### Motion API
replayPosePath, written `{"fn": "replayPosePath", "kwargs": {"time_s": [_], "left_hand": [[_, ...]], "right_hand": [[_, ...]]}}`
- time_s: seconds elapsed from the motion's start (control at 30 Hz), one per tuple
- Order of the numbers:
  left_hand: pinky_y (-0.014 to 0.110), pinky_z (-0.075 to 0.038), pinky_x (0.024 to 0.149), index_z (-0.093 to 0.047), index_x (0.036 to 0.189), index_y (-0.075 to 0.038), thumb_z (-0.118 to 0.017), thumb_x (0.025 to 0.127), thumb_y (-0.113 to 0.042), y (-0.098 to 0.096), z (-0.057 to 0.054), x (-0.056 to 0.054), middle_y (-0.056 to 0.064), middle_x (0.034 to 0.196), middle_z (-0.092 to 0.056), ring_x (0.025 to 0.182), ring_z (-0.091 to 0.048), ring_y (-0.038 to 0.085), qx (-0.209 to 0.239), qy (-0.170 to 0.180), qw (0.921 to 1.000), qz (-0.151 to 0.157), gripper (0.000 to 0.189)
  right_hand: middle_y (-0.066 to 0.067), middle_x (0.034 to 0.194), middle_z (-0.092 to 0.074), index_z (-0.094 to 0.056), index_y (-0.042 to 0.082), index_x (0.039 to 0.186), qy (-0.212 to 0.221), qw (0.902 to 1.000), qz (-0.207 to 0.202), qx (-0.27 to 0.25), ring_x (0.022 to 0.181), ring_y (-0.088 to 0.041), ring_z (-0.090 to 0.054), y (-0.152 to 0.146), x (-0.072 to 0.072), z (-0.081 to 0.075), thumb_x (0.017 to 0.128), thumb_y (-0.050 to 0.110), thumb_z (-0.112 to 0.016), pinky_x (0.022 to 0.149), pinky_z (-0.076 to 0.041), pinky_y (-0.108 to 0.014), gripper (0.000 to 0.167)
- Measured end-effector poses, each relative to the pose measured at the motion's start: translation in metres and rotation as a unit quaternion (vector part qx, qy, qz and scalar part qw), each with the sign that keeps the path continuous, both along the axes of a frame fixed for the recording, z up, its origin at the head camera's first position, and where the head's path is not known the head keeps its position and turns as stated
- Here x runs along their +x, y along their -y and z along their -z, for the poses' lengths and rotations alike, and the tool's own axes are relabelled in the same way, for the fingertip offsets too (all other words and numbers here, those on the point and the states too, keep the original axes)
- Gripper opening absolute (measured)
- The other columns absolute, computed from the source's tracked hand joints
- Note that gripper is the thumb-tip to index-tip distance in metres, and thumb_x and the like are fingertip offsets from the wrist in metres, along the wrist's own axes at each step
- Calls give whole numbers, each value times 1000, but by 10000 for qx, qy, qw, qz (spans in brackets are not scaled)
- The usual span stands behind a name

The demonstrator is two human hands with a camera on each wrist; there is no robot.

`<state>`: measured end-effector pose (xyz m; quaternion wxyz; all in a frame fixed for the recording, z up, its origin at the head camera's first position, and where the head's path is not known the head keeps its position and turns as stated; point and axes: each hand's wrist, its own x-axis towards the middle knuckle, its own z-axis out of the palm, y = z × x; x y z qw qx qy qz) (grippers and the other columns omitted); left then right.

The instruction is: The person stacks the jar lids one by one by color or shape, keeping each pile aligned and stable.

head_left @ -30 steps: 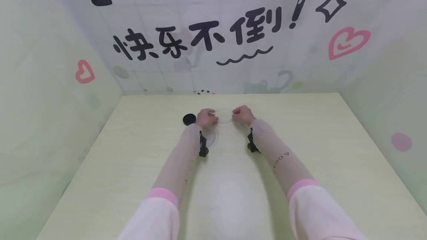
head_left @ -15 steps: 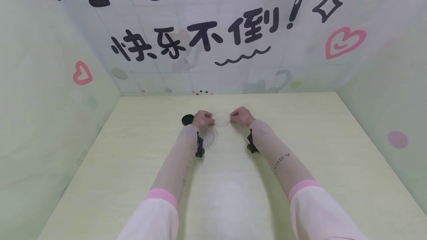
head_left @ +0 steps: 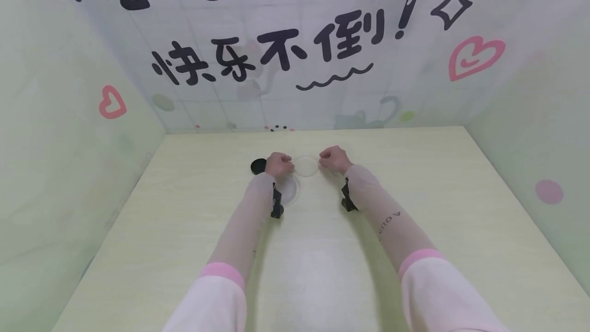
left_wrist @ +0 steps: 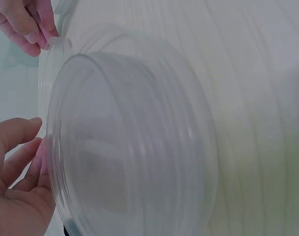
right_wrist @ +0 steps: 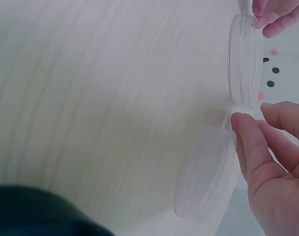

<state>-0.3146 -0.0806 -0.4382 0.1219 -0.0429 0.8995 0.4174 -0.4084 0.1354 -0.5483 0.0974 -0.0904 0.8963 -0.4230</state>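
One clear dish (right_wrist: 245,61) lies between facing fingers (right_wrist: 253,140).

One dish (head_left: 306,166) sits between the left hand (head_left: 278,165) and the right hand (head_left: 336,159), a disc (head_left: 257,166) left of both — front-left of the first, on the table (head_left: 318,270), lies a second dish (head_left: 290,190), a third dish (right_wrist: 206,174) beside the right hand.

head: black disc (head_left: 258,166) part-hidden | left wrist: farther clear dish (left_wrist: 49,69) part-hidden
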Motion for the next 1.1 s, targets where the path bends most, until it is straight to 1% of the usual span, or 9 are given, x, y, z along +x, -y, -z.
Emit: {"fn": "replayPosePath", "kwargs": {"time_s": [0.03, 0.17, 0.27, 0.4, 0.47, 0.63, 0.73, 0.8, 1.1], "left_hand": [[32, -44, 84, -59, 112, -2, -60, 81, -10, 0, 0, 0, 13, 104, -62, 95, -57, 24, 15, 2, 10000, -32, 32], [32, -44, 84, -59, 112, -3, -60, 82, -9, -1, -1, 2, 13, 104, -62, 95, -57, 24, 17, 8, 10000, -34, 31], [31, -44, 83, -59, 111, -3, -60, 82, -9, -2, -1, 3, 12, 104, -62, 94, -57, 23, 17, -10, 10000, 12, 30], [30, -45, 82, -59, 111, -3, -60, 82, -7, -3, 1, 4, 12, 103, -62, 94, -58, 22, 82, -66, 9999, 22, 30], [30, -45, 82, -59, 111, -3, -60, 81, -6, -3, 1, 5, 12, 103, -62, 94, -58, 22, 99, -100, 9999, 11, 30], [30, -45, 82, -58, 112, -3, -59, 82, -5, -5, 1, 6, 11, 103, -61, 94, -57, 22, 151, -207, 9997, -19, 30], [30, -45, 82, -58, 113, -2, -59, 82, -4, -5, -1, 7, 12, 103, -61, 94, -56, 22, 262, -326, 9991, 1, 31], [31, -44, 82, -57, 113, -2, -58, 83, -4, -5, -2, 7, 12, 103, -61, 94, -56, 23, 329, -408, 9986, 34, 31], [33, -45, 82, -57, 113, 0, -59, 82, -4, -1, -12, 7, 14, 104, -60, 96, -55, 25, 394, -660, 9969, 189, 32]], "right_hand": [[-9, 87, -63, -64, 0, 100, -132, 9999, 13, -51, 72, -16, -57, 1, -1, 3, 76, 20, -67, 58, -46, -24, 31], [-11, 96, -61, -62, 2, 107, 208, 9997, 71, -108, 82, -18, -58, 10, 7, -6, 79, 15, -64, 68, -48, -27, 30], [-12, 103, -60, -60, 4, 111, 353, 9993, 158, 0, 89, -21, -57, 12, -5, 12, 80, 15, -63, 73, -48, -30, 32], [-6, 92, -62, -65, 9, 102, 10, 9999, 99, -107, 79, -16, -58, 5, -30, 49, 75, 21, -70, 63, -48, -26, 31], [-6, 94, -62, -64, 8, 104, 114, 9998, 114, -84, 81, -16, -58, 8, -18, 33, 76, 19, -69, 66, -48, -27, 31], [-18, 108, -57, -55, -4, 114, 410, 9984, 372, 78, 96, -27, -55, 29, 53, -64, 83, 5, -56, 79, -47, -32, 32], [-20, 111, -56, -53, -6, 115, 466, 9978, 465, -120, 97, -28, -56, 34, 78, -98, 85, 3, -54, 80, -47, -30, 32], [-20, 113, -55, -53, -6, 116, 523, 9970, 507, -259, 97, -27, -57, 34, 86, -108, 86, 4, -54, 80, -47, -29, 32], [-21, 111, -55, -54, -7, 115, 360, 9950, 628, -682, 99, -30, -54, 35, 90, -116, 84, 1, -53, 81, -47, -31, 31]]}}
